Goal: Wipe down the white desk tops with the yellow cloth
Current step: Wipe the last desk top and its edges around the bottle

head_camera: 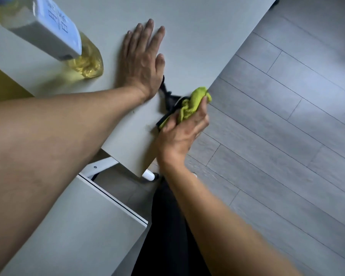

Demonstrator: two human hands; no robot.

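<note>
Left hand (141,58) flat, fingers straight, pressing on white surface (207,36). Right hand (179,132) clutching bunched yellow cloth (193,102) at surface edge, beside black strap (165,96). Judgement: spread cloth flatter, run along edge, lift strap aside.

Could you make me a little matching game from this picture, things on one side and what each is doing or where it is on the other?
Things:
1. left hand
2. right hand
3. yellow cloth
4. bottle

States:
A. bunched up at the desk edge
B. flat, palm down on the desk
C. lying on the desk, holding yellow liquid
D. gripping the cloth

Pairs: 1-B, 2-D, 3-A, 4-C
</note>
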